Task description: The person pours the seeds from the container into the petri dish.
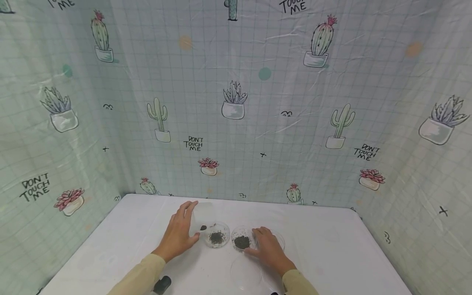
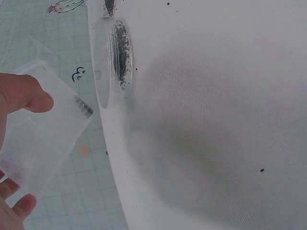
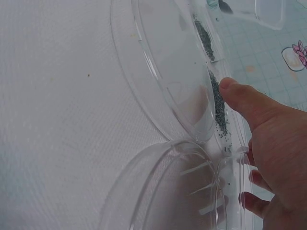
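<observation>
Nearest me on the white table (image 1: 324, 246) lies a clear lid (image 1: 246, 272), just in front of my right hand (image 1: 271, 250). That hand rests with fingers loosely spread over another clear lid (image 3: 168, 72), its thumb against the right dish (image 1: 242, 241) of dark granules; it grips nothing. Just left of it stands the left dish (image 1: 216, 237), also with dark granules. Farther back, my left hand (image 1: 179, 234) pinches a small clear bag (image 2: 43, 129) between thumb and fingers, a few dark grains inside it.

Dark granules (image 1: 216, 237) too small to identify — perhaps seeds.
</observation>
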A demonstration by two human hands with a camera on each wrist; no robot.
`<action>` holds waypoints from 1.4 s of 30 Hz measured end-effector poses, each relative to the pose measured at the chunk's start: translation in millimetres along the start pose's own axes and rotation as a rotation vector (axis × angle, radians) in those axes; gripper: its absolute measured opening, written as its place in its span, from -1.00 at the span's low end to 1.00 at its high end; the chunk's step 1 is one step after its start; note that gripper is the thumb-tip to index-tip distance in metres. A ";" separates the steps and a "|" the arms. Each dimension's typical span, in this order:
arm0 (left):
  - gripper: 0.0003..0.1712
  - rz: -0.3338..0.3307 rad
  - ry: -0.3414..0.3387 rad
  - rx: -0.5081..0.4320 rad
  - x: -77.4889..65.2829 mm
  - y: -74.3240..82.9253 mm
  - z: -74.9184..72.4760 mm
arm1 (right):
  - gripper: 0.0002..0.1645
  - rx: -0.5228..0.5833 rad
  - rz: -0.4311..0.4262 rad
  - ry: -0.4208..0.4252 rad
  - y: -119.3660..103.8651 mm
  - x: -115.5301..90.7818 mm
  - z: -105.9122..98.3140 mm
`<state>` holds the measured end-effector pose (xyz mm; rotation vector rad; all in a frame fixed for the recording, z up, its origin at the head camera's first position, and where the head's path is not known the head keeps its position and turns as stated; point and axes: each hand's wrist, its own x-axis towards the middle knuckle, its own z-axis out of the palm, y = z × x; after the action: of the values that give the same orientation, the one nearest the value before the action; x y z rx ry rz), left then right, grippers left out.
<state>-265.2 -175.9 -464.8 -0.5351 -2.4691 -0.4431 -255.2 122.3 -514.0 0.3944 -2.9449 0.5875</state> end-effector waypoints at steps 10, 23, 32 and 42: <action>0.18 -0.056 0.016 -0.006 -5.1 -9.6 0.2 | -0.08 0.004 -0.009 0.004 -0.3 0.0 -1.2; 0.19 -0.113 -0.012 -0.038 -12.8 -18.1 5.1 | -0.08 -0.008 -0.003 0.008 0.5 0.5 0.9; 0.18 -0.181 -0.066 -0.099 -17.8 -24.0 11.7 | -0.08 -0.011 -0.010 0.021 -0.5 -0.1 0.4; 0.17 -0.256 -0.165 -0.109 -20.7 -22.4 11.5 | -0.08 -0.020 -0.004 0.016 -0.4 0.4 1.1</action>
<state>-265.1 -196.1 -490.3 -0.3092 -2.6970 -0.6622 -255.5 121.5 -514.8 0.3917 -2.9315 0.5571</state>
